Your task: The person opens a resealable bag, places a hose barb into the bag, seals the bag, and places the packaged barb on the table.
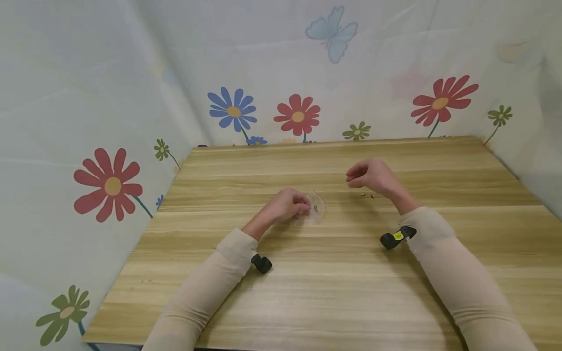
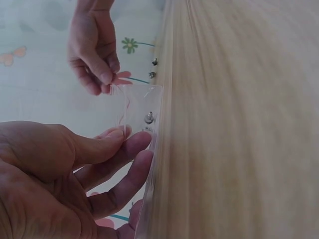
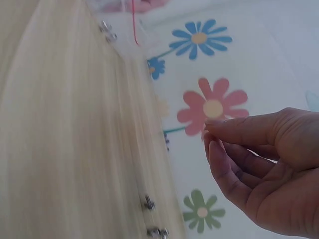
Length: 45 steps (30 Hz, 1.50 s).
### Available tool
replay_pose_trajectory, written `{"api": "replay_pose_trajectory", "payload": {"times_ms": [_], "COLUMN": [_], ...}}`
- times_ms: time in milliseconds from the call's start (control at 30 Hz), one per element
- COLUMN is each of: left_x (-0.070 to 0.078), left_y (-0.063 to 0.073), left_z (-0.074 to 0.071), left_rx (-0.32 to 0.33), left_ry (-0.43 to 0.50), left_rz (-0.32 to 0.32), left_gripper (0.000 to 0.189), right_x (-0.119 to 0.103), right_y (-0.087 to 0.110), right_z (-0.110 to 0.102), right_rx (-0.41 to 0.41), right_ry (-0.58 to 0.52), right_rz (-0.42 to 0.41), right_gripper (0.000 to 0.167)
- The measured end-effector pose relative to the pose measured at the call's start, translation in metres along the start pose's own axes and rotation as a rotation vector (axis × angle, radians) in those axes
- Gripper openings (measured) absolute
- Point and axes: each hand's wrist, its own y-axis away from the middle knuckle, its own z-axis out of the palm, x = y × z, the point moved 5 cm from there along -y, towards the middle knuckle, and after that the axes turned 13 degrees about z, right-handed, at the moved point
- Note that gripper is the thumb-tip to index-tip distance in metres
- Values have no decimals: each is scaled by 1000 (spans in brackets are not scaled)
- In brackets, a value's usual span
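My left hand (image 1: 287,204) pinches a clear plastic zip bag (image 2: 132,99) between thumb and fingers, just over the table. Small metal screws (image 2: 149,118) show through the plastic, and a red line (image 3: 133,22) runs along the bag. To the right, my right hand (image 1: 371,175) hovers above the tabletop, fingers loosely bent and fingertips close to the thumb (image 3: 244,130). Nothing is visible between them. Below it, small metal screws (image 1: 372,196) lie on the wood; one screw (image 3: 149,203) stands apart from the others in the right wrist view.
The wood-grain table (image 1: 307,292) spreads out under both arms. Behind and to the left hangs a pale curtain (image 1: 167,58) printed with flowers. A black wrist camera (image 1: 262,263) sits on the left sleeve, and another black camera (image 1: 390,240) on the right.
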Motion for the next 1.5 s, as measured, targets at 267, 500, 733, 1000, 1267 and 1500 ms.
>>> {"api": "replay_pose_trajectory", "payload": {"times_ms": [267,500,733,1000,1267,1500], "left_x": [-1,-1,0,-1,1,0], "left_y": [1,1,2,0,1,1], "left_z": [1,1,0,1,1,1], "left_rx": [-6,-6,-5,-14,-13,-7], "left_ry": [18,29,43,22,19,31], "left_rz": [-9,-13,-10,2,3,-1], "left_gripper": [13,13,13,13,13,13], "right_x": [24,41,51,56,57,58], "right_y": [-2,-7,-11,-14,-17,-17], "right_z": [-25,-31,-31,-29,-25,-23], "right_rx": [60,67,58,76,103,102], "right_ry": [73,127,138,193,222,203], "right_rz": [66,120,127,123,124,122], "right_gripper": [30,27,28,31,24,23]}}
